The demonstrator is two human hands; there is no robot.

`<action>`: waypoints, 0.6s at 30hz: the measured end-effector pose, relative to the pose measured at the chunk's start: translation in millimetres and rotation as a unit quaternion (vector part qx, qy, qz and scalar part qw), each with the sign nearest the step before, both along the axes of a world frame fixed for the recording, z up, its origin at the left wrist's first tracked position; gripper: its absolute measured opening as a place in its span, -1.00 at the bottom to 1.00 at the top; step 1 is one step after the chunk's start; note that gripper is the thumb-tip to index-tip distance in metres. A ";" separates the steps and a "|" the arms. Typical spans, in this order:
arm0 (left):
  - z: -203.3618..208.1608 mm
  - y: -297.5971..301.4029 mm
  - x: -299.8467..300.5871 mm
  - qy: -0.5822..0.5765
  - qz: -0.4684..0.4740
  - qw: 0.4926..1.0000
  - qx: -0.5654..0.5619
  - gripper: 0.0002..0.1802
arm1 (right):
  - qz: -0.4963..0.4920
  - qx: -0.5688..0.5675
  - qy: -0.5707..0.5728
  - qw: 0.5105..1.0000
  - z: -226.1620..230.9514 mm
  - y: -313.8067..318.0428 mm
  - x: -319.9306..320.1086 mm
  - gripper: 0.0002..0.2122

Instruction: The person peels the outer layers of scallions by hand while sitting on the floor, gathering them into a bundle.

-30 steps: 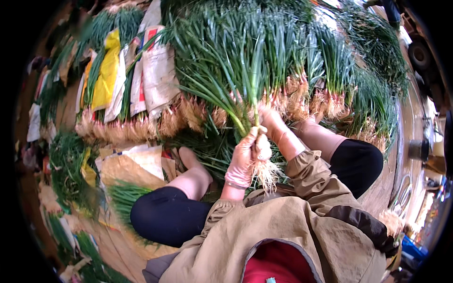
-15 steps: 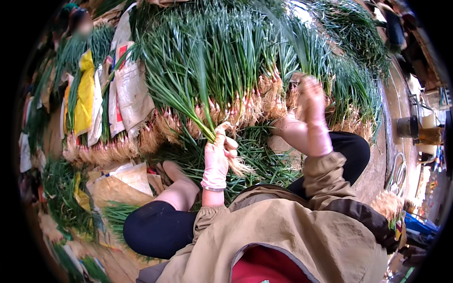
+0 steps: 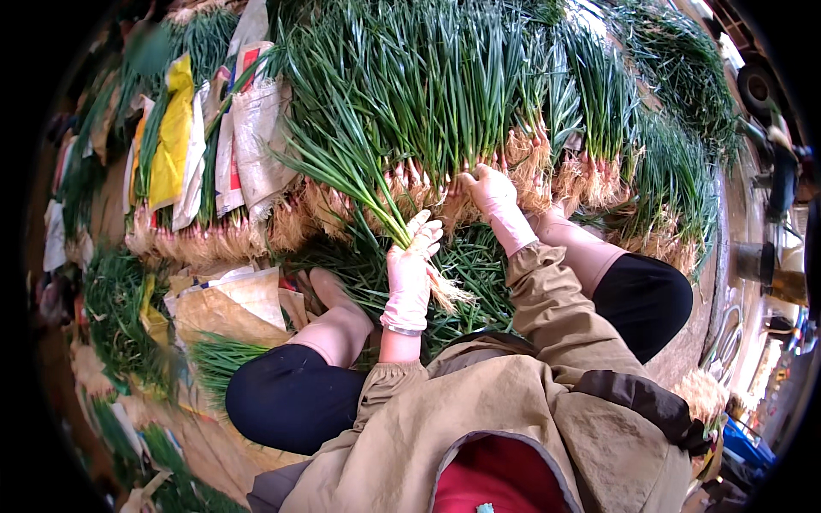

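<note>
Head view. Count: hands, 2; held bunch, 1; yellow sheet, 1; plants in the row too dense to count. Left hand (image 3: 410, 261), gloved, loosely gripping the bunch (image 3: 383, 215), which lies just nearer the wearer than the row (image 3: 428, 94). Right hand (image 3: 493, 192) at the row's root edge, fingers curled against the bulbs; cannot tell whether they grip a stalk. Bunch: long green leaves, paler stems, tan stringy roots; palm and fingers hide its middle. Yellow sheet (image 3: 174, 132): left of the row. Loose leaves (image 3: 479, 274): below the row, partly covered by the right sleeve (image 3: 556, 299).
</note>
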State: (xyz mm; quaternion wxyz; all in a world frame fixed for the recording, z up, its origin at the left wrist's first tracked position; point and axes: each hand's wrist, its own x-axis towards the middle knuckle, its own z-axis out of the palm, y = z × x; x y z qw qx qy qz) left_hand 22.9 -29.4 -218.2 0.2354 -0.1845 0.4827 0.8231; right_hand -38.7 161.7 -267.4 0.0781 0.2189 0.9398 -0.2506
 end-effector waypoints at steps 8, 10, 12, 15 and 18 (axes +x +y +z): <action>15.0 13.9 8.6 -0.053 -0.054 0.993 -0.090 -0.66 | -0.027 -0.359 -0.048 0.932 53.4 -47.8 53.6 -0.73; -2.5 11.0 12.5 -0.070 -0.062 0.990 -0.102 -0.79 | -0.014 -0.388 -0.003 0.922 43.2 -56.1 57.9 -0.74; 0.9 12.7 12.6 -0.065 -0.081 0.989 -0.107 -0.84 | -0.048 -0.461 0.030 0.886 35.2 -53.7 51.3 -0.75; 3.7 9.1 15.8 -0.086 -0.051 0.995 0.021 -0.87 | -0.087 -0.536 0.086 0.835 31.6 -63.2 45.7 -0.79; 5.6 -0.7 13.5 -0.122 -0.008 0.974 0.193 -0.84 | -0.169 -0.645 0.077 0.741 41.6 -76.1 44.2 -0.82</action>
